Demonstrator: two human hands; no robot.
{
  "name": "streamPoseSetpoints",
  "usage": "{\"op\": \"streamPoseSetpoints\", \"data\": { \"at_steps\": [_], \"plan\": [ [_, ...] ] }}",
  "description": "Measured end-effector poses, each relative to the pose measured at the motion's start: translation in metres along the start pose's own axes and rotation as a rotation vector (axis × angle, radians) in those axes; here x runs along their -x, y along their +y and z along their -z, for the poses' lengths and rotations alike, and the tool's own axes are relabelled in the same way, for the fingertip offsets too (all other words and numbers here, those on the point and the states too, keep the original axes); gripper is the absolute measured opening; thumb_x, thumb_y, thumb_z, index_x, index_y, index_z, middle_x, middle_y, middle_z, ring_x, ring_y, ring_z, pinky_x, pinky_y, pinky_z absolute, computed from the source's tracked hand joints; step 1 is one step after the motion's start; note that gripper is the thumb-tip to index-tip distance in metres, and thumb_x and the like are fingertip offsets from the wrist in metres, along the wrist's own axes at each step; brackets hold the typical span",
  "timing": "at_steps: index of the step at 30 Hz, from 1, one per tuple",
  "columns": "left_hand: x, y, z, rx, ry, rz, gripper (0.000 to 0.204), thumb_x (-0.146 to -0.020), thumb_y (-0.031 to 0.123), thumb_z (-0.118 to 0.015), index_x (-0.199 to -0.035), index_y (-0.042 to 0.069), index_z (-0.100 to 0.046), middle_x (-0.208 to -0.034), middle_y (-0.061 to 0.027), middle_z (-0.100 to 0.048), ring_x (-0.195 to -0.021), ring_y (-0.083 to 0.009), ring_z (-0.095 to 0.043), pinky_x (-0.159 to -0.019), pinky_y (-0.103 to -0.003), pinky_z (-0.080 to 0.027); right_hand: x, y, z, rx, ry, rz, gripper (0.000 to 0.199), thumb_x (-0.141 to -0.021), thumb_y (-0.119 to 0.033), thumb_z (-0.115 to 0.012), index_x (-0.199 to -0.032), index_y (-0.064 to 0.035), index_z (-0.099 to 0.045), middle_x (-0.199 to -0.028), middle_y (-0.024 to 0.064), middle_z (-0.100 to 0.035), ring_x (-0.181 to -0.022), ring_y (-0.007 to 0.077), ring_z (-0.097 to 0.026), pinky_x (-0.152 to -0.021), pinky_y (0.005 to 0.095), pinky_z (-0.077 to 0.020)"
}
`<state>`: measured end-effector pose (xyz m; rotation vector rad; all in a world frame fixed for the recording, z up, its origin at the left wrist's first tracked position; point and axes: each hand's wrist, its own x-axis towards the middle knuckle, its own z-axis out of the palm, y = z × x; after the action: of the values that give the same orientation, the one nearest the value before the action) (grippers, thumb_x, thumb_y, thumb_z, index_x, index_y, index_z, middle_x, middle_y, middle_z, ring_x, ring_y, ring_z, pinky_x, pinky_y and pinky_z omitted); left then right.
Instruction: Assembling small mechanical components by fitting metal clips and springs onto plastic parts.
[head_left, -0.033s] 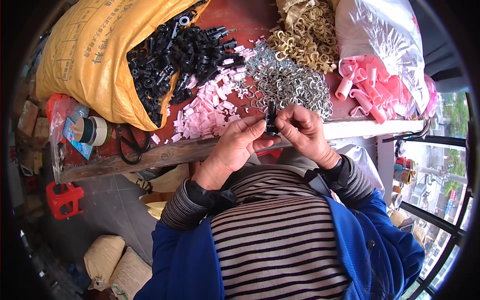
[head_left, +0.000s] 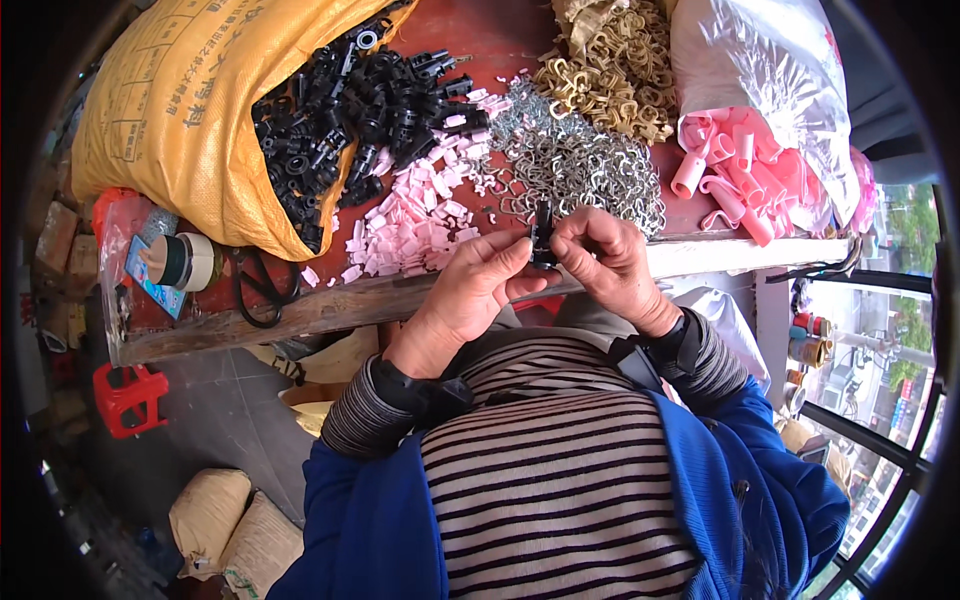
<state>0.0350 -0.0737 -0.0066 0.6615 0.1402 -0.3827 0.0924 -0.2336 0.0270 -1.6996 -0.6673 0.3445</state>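
Observation:
Just past the near edge of the table, a black plastic fitting (head_left: 543, 235) stands upright between my two hands. My left hand (head_left: 465, 300) grips it between thumb and fingers from the left side. My right hand (head_left: 612, 268) is closed in a pinch right beside the fitting, its thumb close to it; whatever the fingertips hold is hidden. Beyond the hands lies a heap of silvery metal hooks (head_left: 585, 175). Small pale pink plastic pieces (head_left: 410, 225) are piled to the left of it. Similar black plastic fittings (head_left: 375, 105) spill out of a yellow woven sack (head_left: 185, 130).
Brass-coloured clips (head_left: 615, 75) are heaped at the back. Pink curved plastic parts (head_left: 735, 180) spill from a white bag (head_left: 765, 70) at right. Tape rolls (head_left: 195, 262) and a black loop (head_left: 265, 295) lie at left. A red stool (head_left: 130, 398) and tan sacks (head_left: 235, 530) are on the floor.

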Motion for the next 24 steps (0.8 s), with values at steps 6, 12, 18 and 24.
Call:
{"op": "streamPoseSetpoints", "data": {
  "at_steps": [6, 12, 18, 24],
  "plan": [
    [-0.009, -0.003, -0.003, -0.015, 0.035, 0.059, 0.024, -0.083, 0.017, -0.048, -0.099, -0.001, -0.052, -0.091, -0.0076, -0.057, -0.078, -0.0182, -0.059, -0.067, -0.023, -0.048, -0.001, 0.015, 0.013, 0.102, -0.014, 0.133, 0.010, -0.076, -0.007, -0.057, -0.073, -0.0013, -0.050, -0.065, 0.0031, -0.050, -0.053, 0.0098, -0.046, -0.047, 0.0215, -0.0370],
    [-0.017, -0.008, 0.001, -0.052, 0.082, 0.071, 0.024, -0.083, 0.019, -0.050, -0.097, 0.000, -0.053, -0.089, -0.0053, -0.057, -0.074, -0.0142, -0.058, -0.066, -0.022, -0.048, -0.005, 0.026, 0.019, 0.197, -0.048, 0.287, 0.009, -0.073, -0.004, -0.058, -0.074, -0.0013, -0.050, -0.066, 0.0056, -0.050, -0.052, 0.0161, -0.049, -0.047, 0.0248, -0.0392],
    [-0.019, -0.006, 0.003, -0.064, 0.086, 0.081, 0.023, -0.083, 0.017, -0.049, -0.098, 0.000, -0.052, -0.088, -0.0044, -0.056, -0.075, -0.0117, -0.056, -0.067, -0.022, -0.048, -0.010, 0.023, 0.019, 0.301, -0.114, 0.308, 0.010, -0.072, -0.004, -0.058, -0.074, -0.0017, -0.049, -0.065, 0.0058, -0.049, -0.053, 0.0174, -0.050, -0.048, 0.0258, -0.0399],
    [-0.012, 0.001, 0.010, -0.003, 0.064, 0.060, 0.023, -0.083, 0.012, -0.047, -0.102, -0.001, -0.049, -0.091, -0.0064, -0.057, -0.077, -0.0124, -0.057, -0.068, -0.024, -0.048, -0.012, 0.016, 0.005, 0.236, -0.127, 0.103, 0.010, -0.076, -0.004, -0.056, -0.077, -0.0022, -0.047, -0.063, 0.0023, -0.047, -0.054, 0.0112, -0.049, -0.050, 0.0235, -0.0399]
  ]
}}
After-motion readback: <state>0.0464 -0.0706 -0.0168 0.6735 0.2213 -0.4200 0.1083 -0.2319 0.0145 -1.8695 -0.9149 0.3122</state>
